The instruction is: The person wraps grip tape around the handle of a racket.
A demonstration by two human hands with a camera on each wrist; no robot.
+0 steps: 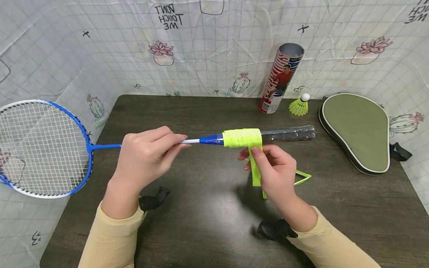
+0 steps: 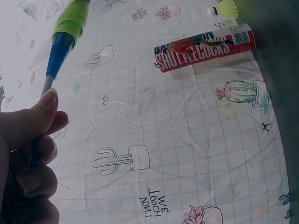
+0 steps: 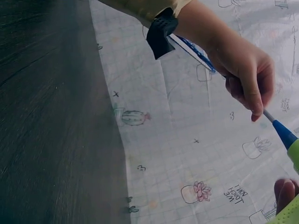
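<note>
A blue and white badminton racket (image 1: 212, 139) is held level above the table, its strung head to the left. My left hand (image 1: 147, 154) grips the thin shaft, thumb and fingers curled round it, as the left wrist view also shows. Neon yellow perforated grip tape (image 1: 239, 137) wraps the front part of the handle, next to the blue cone. The rest of the handle (image 1: 288, 133) is dark under clear film. Below the handle, my right hand (image 1: 276, 167) pinches the hanging tape between thumb and fingers. In the right wrist view, only some right fingertips (image 3: 286, 193) show.
A shuttlecock tube (image 1: 281, 80) stands at the back of the dark table (image 1: 201, 230), beside a yellow shuttlecock (image 1: 299, 105). An olive racket-shaped case (image 1: 356, 130) lies at the right. A thin yellow-green strip (image 1: 303, 178) lies partly behind the right hand. Patterned cloth (image 1: 201, 56) hangs behind.
</note>
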